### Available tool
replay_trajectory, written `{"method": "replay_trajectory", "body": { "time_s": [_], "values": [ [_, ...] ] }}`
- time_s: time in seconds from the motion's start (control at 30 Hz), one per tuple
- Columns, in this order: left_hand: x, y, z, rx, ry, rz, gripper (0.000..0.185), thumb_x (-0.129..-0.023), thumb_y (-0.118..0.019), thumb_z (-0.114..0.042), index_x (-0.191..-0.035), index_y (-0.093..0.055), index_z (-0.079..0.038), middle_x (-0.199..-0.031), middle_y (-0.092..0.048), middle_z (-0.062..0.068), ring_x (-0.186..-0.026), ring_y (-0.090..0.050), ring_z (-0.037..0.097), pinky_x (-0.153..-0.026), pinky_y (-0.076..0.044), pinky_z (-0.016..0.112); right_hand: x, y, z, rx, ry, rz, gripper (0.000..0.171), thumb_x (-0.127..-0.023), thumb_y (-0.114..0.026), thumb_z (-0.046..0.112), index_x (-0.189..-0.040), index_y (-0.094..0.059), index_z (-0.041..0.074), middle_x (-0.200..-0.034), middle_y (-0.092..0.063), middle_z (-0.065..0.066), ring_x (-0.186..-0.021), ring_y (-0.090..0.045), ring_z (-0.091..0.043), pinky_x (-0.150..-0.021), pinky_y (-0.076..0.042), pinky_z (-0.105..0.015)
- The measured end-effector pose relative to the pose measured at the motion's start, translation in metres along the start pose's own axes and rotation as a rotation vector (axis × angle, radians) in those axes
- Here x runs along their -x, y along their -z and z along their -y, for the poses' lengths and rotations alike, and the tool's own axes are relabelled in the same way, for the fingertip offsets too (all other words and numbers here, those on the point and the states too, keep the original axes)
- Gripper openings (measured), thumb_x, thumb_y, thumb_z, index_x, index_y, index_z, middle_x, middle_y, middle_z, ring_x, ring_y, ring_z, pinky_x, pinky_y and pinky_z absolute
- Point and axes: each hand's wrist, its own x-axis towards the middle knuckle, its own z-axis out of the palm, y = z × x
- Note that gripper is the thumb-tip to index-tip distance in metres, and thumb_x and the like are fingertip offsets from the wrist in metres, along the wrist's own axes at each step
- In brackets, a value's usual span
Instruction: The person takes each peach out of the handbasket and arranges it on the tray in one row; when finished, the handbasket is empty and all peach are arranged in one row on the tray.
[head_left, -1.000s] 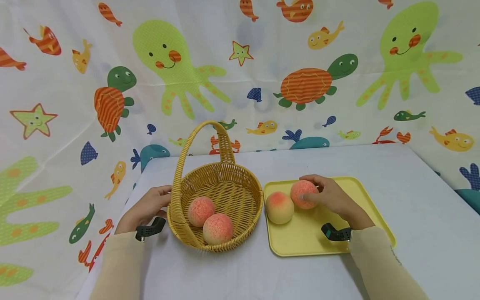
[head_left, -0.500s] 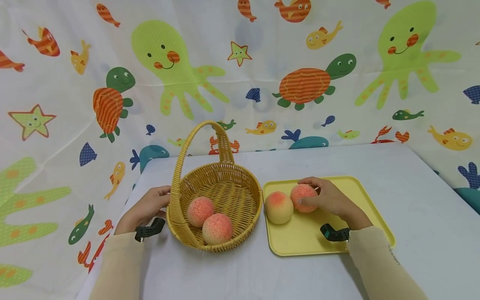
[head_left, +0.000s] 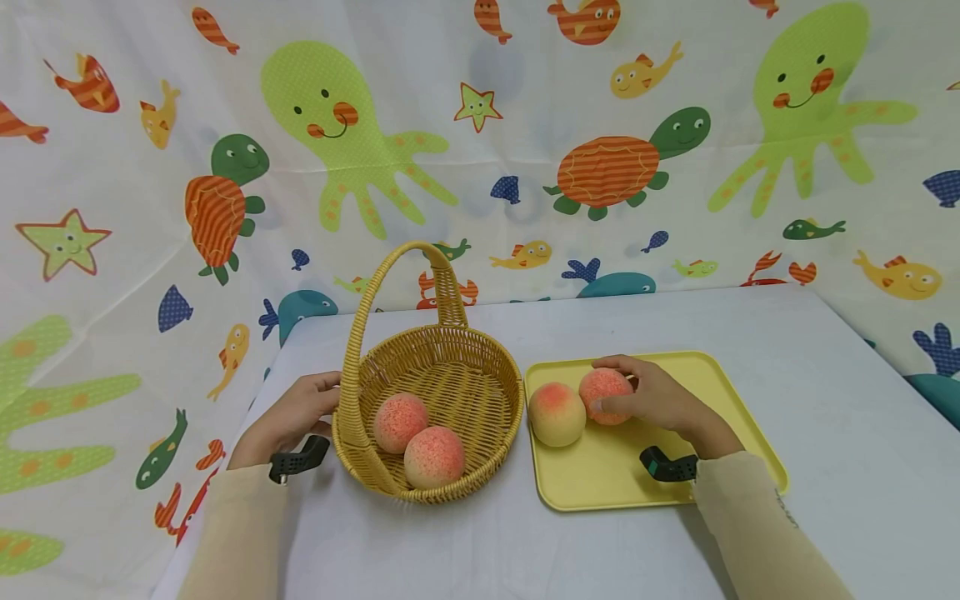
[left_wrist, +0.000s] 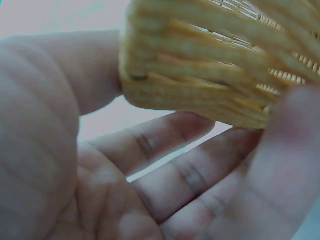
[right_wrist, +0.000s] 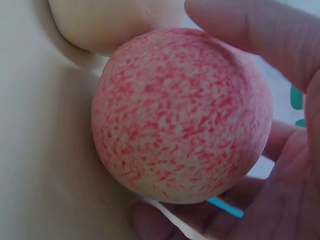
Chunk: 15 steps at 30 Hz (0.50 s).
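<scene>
Two hands are busy here, each with its own thing. On the right hand (head_left: 656, 400) the fingers (right_wrist: 240, 45) are curled round a speckled red peach (head_left: 604, 396), thumb on the near side, and the peach seems to sit on the yellow tray (head_left: 720, 392), not lifted yet as far as I can judge. A second, paler peach (head_left: 557, 414) lies just beside it on the tray, touching or nearly touching. The left hand (head_left: 288, 417) holds the wicker basket (head_left: 480, 350) at its left rim; in the wrist view the fingers (left_wrist: 165, 145) pass under the woven edge and the thumb is on the other side. Inside the basket are already two peaches (head_left: 420, 437), close together. So I judge the work about half done: two in the basket, two left on the tray, one gripped. Everything stands on the grey worktop (head_left: 825, 350).
</scene>
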Motion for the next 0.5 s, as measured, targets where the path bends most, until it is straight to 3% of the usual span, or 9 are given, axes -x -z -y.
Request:
{"method": "replay_trajectory", "body": {
  "time_s": [0.17,0.27,0.5],
  "values": [
    [0.0002,0.0001,0.0002,0.001,0.000,0.001,0.043,-0.106,-0.056,-0.021,-0.140,-0.056,0.006,-0.109,-0.073,0.013,-0.090,-0.070,0.019,-0.074,-0.064,0.041,-0.0003,0.0011,-0.0037,-0.022,0.004,0.024,0.073,-0.091,-0.079,0.033,-0.154,-0.048,0.012,-0.140,-0.059,-0.015,-0.120,-0.057,-0.031,-0.095,-0.051,-0.036],
    [0.0004,0.0001,0.0002,0.000,0.001,0.000,0.043,-0.106,-0.056,-0.021,-0.140,-0.056,0.006,-0.108,-0.073,0.013,-0.090,-0.070,0.019,-0.074,-0.064,0.041,0.0006,0.0019,-0.0052,-0.038,0.033,0.033,0.070,-0.092,-0.077,0.026,-0.154,-0.049,0.013,-0.145,-0.056,-0.015,-0.125,-0.055,-0.032,-0.097,-0.051,-0.036],
    [0.0001,-0.0001,0.0004,-0.002,-0.004,-0.004,0.043,-0.106,-0.056,-0.021,-0.139,-0.057,0.007,-0.109,-0.073,0.013,-0.090,-0.070,0.019,-0.074,-0.064,0.041,0.0038,0.0030,-0.0056,-0.094,0.082,0.059,0.071,-0.088,-0.073,0.013,-0.154,-0.048,0.007,-0.144,-0.055,-0.019,-0.117,-0.057,-0.031,-0.091,-0.055,-0.032]
  ]
}}
